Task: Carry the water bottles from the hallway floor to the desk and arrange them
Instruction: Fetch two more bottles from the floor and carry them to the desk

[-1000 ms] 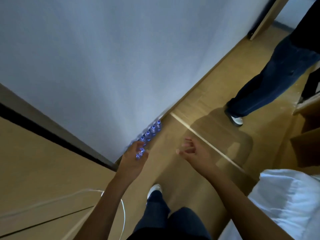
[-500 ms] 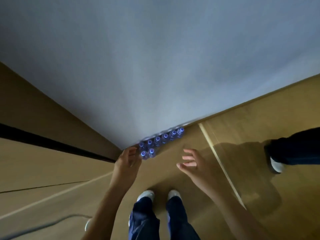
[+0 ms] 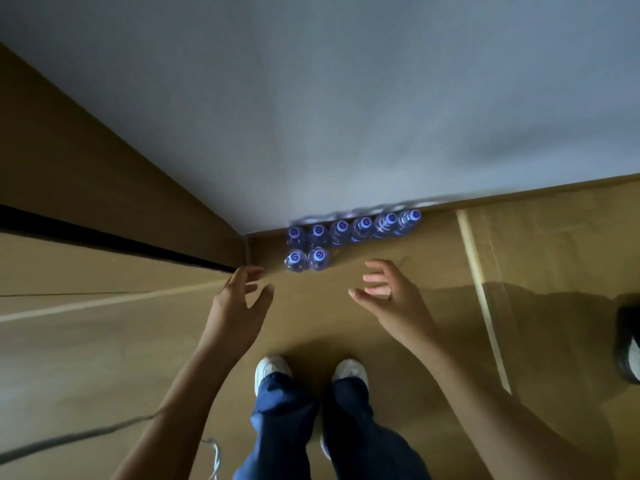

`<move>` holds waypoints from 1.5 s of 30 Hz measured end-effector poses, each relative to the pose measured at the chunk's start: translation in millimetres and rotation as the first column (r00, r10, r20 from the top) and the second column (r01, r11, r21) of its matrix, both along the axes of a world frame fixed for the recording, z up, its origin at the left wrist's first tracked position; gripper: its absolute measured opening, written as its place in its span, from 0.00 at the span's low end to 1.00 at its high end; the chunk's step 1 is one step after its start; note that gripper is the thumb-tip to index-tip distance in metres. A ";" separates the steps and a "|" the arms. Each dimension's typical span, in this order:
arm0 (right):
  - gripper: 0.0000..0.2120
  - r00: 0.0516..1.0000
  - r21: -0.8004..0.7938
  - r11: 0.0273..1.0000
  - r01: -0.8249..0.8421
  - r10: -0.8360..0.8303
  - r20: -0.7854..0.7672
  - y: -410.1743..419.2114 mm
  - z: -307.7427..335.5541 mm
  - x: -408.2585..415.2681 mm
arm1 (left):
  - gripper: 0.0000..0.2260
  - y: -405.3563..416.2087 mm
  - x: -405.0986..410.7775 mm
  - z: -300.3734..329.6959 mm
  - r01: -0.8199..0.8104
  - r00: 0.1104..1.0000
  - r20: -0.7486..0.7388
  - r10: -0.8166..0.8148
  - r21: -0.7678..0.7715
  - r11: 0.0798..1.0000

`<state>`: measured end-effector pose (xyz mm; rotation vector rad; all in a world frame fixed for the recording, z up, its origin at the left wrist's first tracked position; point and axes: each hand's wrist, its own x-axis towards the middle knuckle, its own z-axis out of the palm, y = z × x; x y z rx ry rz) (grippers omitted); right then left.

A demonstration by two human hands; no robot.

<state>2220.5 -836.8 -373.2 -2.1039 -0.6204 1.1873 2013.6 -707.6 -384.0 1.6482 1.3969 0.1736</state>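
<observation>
Now squared up closer to water bottles (image 3: 341,233); I'm holding left hand (image 3: 239,303) and right hand (image 3: 391,296) wide, empty, short of the near pair.

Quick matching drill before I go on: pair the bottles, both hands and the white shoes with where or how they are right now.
Things:
1. water bottles
2. left hand
3. right hand
4. white shoes

Places or states:
A. bottom centre, below both hands
B. standing on the floor against the wall
C. open, nearer the dark door gap
D. open, nearer the pale floor strip

Pairs: 1-B, 2-C, 3-D, 4-A
</observation>
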 end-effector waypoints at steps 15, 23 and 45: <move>0.32 0.992 0.019 0.994 -0.112 0.111 0.056 52.4 -338.7 26.6 | 0.22 48.9 20.3 -343.0 0.240 0.968 -0.090 -0.234 0.065 0.969; 0.30 0.955 0.166 0.943 -0.290 0.275 0.108 82.5 -417.3 35.7 | 0.32 61.9 39.6 -416.8 0.268 0.961 0.021 -0.277 0.192 0.944; 0.26 0.980 0.277 0.941 -0.196 0.178 0.088 62.7 -239.8 14.1 | 0.22 44.3 29.2 -231.7 0.142 0.963 0.214 -0.163 0.109 0.984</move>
